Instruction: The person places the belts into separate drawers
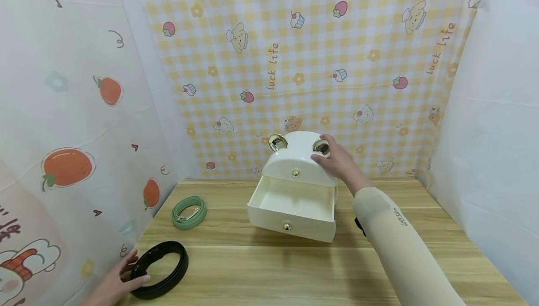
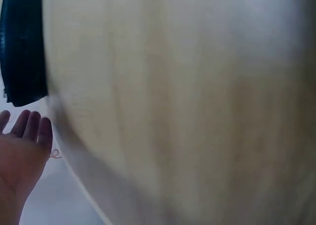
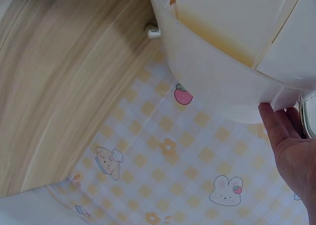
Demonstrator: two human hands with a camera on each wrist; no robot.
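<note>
A white cabinet (image 1: 300,144) with a rounded top, two gold ring-like eyes and gold knobs stands tilted toward the back of the table. Its lower drawer (image 1: 269,219) is pulled out and has nothing in it. At the cabinet's upper right, my right hand (image 1: 340,160) grips the top by the right gold eye (image 1: 322,146), thumb in front. In the right wrist view its fingertips lie against the white shell. A coiled black belt (image 1: 160,289) is at the front left. My left hand (image 1: 115,281) reaches beside it with loosely spread fingers; the left wrist view shows the fingertips just short of the coil.
A coiled green belt (image 1: 187,223) with a gold buckle lies left of the cabinet, behind the black one. The wood-grain table (image 1: 236,278) is bounded by a checked cloth (image 1: 269,62) at the back and pale cloths at both sides.
</note>
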